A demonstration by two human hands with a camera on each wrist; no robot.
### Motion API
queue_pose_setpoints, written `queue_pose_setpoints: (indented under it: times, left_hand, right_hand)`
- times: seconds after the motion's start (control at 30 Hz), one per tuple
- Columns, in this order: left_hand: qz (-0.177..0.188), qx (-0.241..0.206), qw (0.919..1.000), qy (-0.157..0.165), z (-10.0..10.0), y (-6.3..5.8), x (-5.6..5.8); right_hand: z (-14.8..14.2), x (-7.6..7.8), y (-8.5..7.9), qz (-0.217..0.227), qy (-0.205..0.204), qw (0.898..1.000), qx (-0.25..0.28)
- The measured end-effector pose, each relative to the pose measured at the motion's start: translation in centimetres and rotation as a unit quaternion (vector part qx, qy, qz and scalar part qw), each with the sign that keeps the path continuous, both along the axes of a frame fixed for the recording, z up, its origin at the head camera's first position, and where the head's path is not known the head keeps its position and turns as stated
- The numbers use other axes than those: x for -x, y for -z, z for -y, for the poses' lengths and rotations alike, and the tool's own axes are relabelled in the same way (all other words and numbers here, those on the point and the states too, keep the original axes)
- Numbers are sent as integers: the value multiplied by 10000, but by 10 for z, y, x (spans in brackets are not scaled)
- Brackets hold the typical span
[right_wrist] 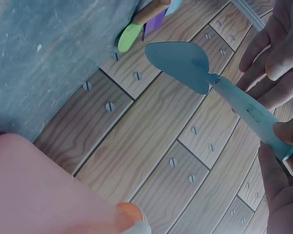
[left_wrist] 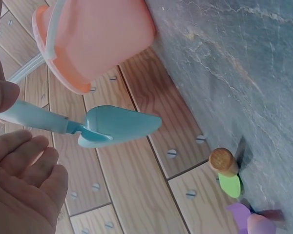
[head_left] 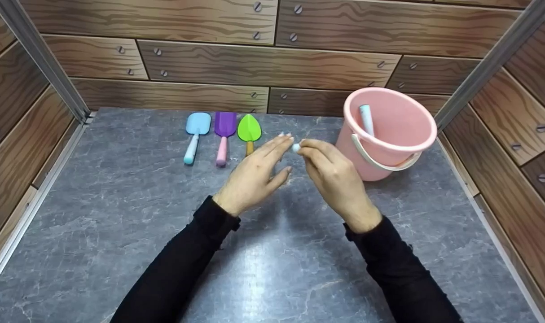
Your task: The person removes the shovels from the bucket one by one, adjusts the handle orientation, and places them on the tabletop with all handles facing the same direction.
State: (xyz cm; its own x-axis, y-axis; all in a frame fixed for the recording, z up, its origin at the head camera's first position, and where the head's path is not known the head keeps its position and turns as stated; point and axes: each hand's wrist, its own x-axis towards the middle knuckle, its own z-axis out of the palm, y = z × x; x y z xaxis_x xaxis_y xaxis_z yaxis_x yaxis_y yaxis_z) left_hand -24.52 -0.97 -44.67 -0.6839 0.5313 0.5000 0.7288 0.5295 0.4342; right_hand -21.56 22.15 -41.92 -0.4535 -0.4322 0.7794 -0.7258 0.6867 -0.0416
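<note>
My right hand (head_left: 337,181) pinches the handle end of a teal toy trowel (right_wrist: 180,63), thumb and fingers at the tip of its pale blue handle. In the head view only that handle end (head_left: 296,147) shows between the hands; the leaf-shaped blade is hidden. In both wrist views the trowel is held off the tabletop. Close beside the handle is my left hand (head_left: 253,176), its fingers extended and relaxed, gripping nothing. Past the left hand lies a green trowel (head_left: 249,128), its brown handle partly covered by that hand.
To the right stands a pink bucket (head_left: 351,150) with a white handle (head_left: 366,154), and a pale blue stick-like handle (head_left: 366,120) leans inside. A blue shovel (head_left: 198,125) and a purple shovel (head_left: 225,125) lie at left on the grey table (head_left: 120,215). Wood-patterned panels enclose the table.
</note>
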Motion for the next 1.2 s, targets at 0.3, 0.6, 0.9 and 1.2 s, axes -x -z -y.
queue_pose_setpoints:
  times: [0.3,0.6,0.9,1.2]
  left_hand:
    - [89,-122,9999,16,2,4,3]
    - [-97,-425,9990,134,2,7,5]
    - [-246,-549,9980,173,1,6,4]
    - [-47,-638,9977,224,4,10,8]
  right_hand:
    - [4,-2,11,-102,-196,9995,-246]
    - [8,-7,15,-131,-514,9984,-195]
    - [6,-6,16,-94,-688,9975,-158]
    - [-7,-6,7,385,-545,9976,-175]
